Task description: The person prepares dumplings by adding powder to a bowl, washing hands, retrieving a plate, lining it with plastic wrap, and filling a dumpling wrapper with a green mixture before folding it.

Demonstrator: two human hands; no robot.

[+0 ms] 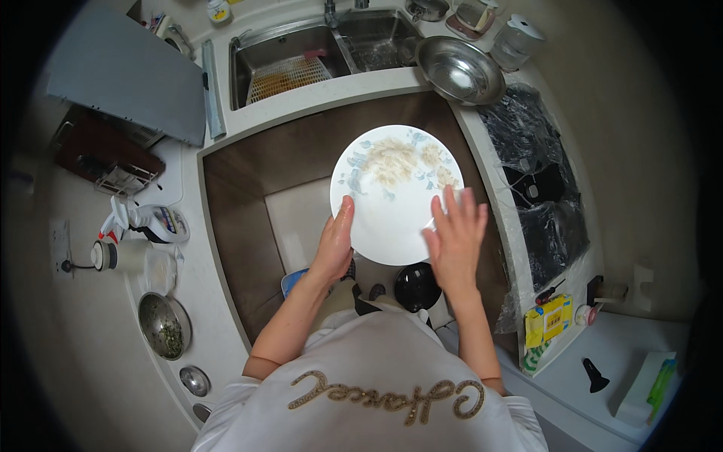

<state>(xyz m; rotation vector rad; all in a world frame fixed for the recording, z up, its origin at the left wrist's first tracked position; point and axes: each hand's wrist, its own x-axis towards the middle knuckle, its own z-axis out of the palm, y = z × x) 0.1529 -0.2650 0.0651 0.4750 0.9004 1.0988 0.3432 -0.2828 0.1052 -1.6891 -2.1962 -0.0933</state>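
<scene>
A round white plate (390,226) with a beige and blue-grey flower pattern is held out in front of my body, its decorated face towards me. My left hand (335,243) grips its lower left rim, thumb on the face and the fingers mostly hidden behind. Over the lower right rim is my right hand (458,240), back towards me, fingers spread and slightly blurred. Whether its fingertips touch the plate I cannot tell. Both hands and the plate are above the floor, between the counters.
A double steel sink (294,73) with a white drain rack (291,78) lies ahead. A large steel bowl (460,70) overhangs the right counter corner. On the left counter stand spray bottles (164,223) and a steel bowl of chopped greens (165,326). A black round object (418,287) is below.
</scene>
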